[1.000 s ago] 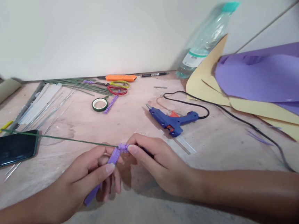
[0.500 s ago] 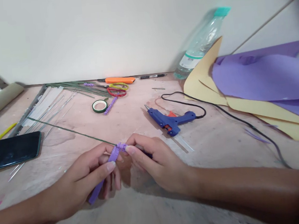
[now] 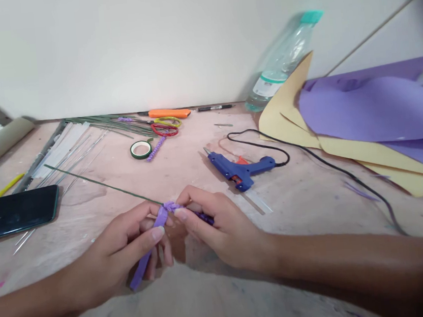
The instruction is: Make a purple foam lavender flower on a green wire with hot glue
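Room to pass lies between the twisted purple strip (image 3: 156, 149) and the glue gun (image 3: 227, 168), toward the far pen (image 3: 214, 108); right, the black cord (image 3: 332, 162) and coloured sheets (image 3: 370, 110) obstruct; left, the green wire (image 3: 102, 184) and phone (image 3: 18, 212).

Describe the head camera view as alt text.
A person's left hand pinches a purple strip while the right hand holds its coil around a green stem. On the table beyond lie a blue glue gun, scissors and green tape.

The purple strip (image 3: 141, 271), its tail flat, winds in frilly turns round the green stem (image 3: 103, 184), which slants up-left.
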`<state>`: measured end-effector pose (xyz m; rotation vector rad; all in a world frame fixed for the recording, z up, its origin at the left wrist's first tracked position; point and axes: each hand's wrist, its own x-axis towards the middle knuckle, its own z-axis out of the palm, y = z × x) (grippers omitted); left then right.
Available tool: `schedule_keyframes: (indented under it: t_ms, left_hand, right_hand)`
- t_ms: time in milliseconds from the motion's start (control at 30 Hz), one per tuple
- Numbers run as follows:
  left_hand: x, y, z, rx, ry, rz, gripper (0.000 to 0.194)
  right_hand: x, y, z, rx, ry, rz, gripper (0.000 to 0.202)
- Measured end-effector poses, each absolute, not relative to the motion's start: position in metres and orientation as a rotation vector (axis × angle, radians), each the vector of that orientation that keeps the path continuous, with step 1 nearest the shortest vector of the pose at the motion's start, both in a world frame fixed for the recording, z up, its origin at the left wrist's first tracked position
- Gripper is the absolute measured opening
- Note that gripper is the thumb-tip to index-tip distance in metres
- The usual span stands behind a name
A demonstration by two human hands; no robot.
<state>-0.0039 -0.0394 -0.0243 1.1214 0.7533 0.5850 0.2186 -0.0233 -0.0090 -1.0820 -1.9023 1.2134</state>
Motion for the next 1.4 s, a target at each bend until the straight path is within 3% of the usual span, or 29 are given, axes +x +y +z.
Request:
schedule_keyframes:
  t_ms: [433, 600, 700, 1000, 1400]
  left_hand:
    - [-0.0088, -0.0383, -0.0265, 1.107, 0.781, 0.561, 0.018]
    - [-0.0095, -0.0388, -0.0262, 1.121, 0.802, 0.552, 0.019]
    - [-0.0094, -0.0392, -0.0261, 1.128, 0.814, 0.551, 0.020]
    - [-0.0093, -0.0389, -0.0244, 1.107, 0.810, 0.547, 0.019]
    - [-0.0115, -0.0392, -0.0270, 1.107, 0.842, 0.546, 0.024]
  right_hand:
    - [0.2196, -0.0218, -0.0060, -1.050, -1.900, 1.396, 0.014]
    - [0.2214, -0.0222, -0.0035, -0.931, -1.888, 1.533, 0.029]
    - [0.2210, -0.0217, -0.0050, -0.968, -1.888, 1.484, 0.035]
    - [0.2191, -0.0202, -0.0081, -1.066, -1.958, 1.237, 0.024]
    - [0.2190, -0.0245, -0.0108, -1.047, -1.798, 1.404, 0.020]
